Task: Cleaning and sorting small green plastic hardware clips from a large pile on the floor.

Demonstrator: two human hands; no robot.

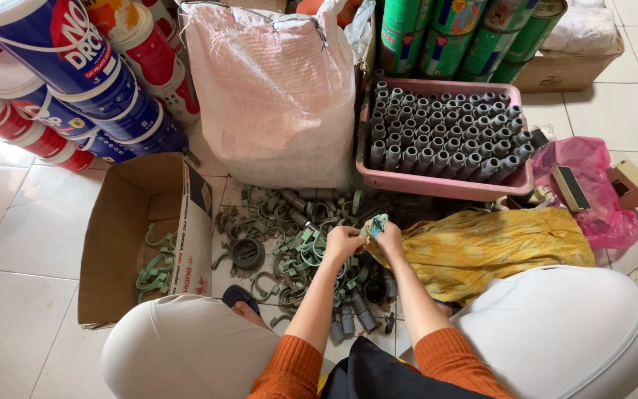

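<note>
Both hands, left hand (342, 242) and right hand (388, 236), close their grip on one small green clamp (376, 224) above the clamp pile (289, 236) on the floor (knees either side). Loosened fingers could likely drop it back among lookalikes.

The person wears orange knitted sleeves (444, 355) pushed up past the wrists — the forearms bare. White trousers (570, 332) cover both big rounded knees. A dark apron (378, 373) hangs between them — a yellow edge peeks out.
</note>
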